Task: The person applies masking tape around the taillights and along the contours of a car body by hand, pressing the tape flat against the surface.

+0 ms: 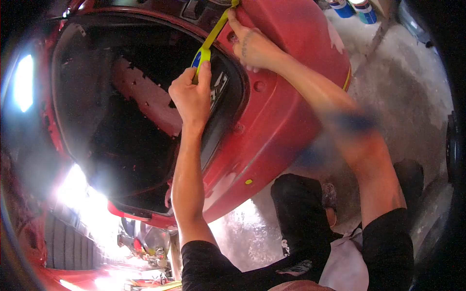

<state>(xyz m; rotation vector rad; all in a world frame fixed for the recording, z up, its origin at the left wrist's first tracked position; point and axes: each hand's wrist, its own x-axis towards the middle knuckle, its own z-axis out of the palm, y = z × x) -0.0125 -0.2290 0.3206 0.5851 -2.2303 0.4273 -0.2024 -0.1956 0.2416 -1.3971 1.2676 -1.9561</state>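
Observation:
A red car body [286,121] curves around a dark open compartment [97,97]. My left hand [191,94] is closed around a roll of yellow-green tape [201,59] with a blue centre, held over the compartment's edge. From the roll a strip of yellow tape [216,33] runs up and right along that edge. My right hand [255,48] is at the upper part of the red panel, its index finger extended onto the strip near its top end. The other right fingers are curled and partly hidden.
Blue cans [366,14] stand on the grey floor [407,92] at the upper right. A small yellow piece [249,182] is on the lower red panel. My legs [301,213] are beside the car. Cluttered items [155,257] lie at the lower left.

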